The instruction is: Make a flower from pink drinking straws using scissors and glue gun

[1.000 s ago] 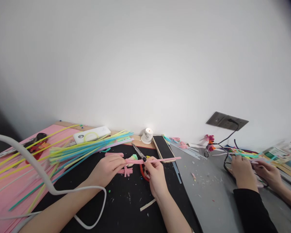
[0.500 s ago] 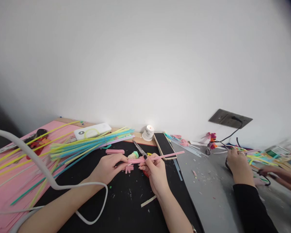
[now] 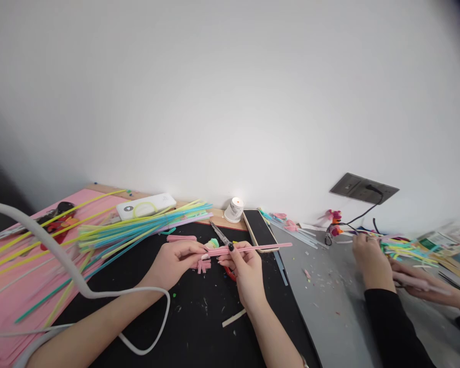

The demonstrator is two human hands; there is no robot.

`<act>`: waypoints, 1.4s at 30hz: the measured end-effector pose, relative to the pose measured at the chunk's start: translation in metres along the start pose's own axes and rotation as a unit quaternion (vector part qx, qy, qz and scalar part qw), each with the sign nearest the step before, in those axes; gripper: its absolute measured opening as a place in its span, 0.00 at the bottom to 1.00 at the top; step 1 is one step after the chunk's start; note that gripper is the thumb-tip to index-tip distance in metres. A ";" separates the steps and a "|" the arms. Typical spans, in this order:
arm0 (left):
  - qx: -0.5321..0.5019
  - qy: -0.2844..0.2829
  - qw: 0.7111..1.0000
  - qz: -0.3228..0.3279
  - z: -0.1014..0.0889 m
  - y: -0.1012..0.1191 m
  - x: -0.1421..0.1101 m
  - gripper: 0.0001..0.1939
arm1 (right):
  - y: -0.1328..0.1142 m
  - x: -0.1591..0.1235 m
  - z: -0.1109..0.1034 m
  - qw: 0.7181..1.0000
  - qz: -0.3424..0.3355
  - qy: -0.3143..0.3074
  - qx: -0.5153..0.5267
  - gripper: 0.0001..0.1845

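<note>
A long, thin pink strip (image 3: 270, 247) stretches between my hands, its free end pointing right. My left hand (image 3: 178, 260) pinches its left end, where it looks doubled. With thumb and fingers closed, my right hand (image 3: 245, 266) grips it further along. Scissors (image 3: 220, 232) with red handles lie behind and partly beneath my right hand. Close to my left fingers are a stack of short pink pieces (image 3: 181, 238), a fringed pink piece (image 3: 202, 266) and a small green-and-cream item (image 3: 213, 243), partly hidden by the strip.
A bundle of coloured strips (image 3: 138, 232) and a white box-shaped device (image 3: 145, 205) lie left. Behind are a white cup (image 3: 234, 210) and a phone (image 3: 259, 230). A white cable (image 3: 71, 268) loops across my left forearm. At right, another person's hands (image 3: 373, 263) work.
The pink strip between my hands is now straighter, and my left fingers have shifted slightly. The red scissor handle shows more. At right, the other person's hands have moved.
</note>
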State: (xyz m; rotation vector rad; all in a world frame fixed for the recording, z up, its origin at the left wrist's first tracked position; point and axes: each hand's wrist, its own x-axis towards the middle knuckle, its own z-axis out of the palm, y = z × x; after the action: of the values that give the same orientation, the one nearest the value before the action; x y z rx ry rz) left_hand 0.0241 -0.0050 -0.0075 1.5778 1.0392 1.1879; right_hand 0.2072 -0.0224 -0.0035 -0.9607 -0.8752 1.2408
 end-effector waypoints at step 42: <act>0.251 -0.125 0.945 0.166 -0.003 0.007 -0.003 0.15 | -0.003 -0.008 0.011 0.990 0.019 -0.107 -0.087 0.10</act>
State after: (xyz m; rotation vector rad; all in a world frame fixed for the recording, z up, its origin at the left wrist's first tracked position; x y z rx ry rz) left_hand 0.0217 -0.0093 -0.0011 2.3122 0.9763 0.9376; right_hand 0.1968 -0.0289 0.0030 -0.9980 -1.1532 1.3323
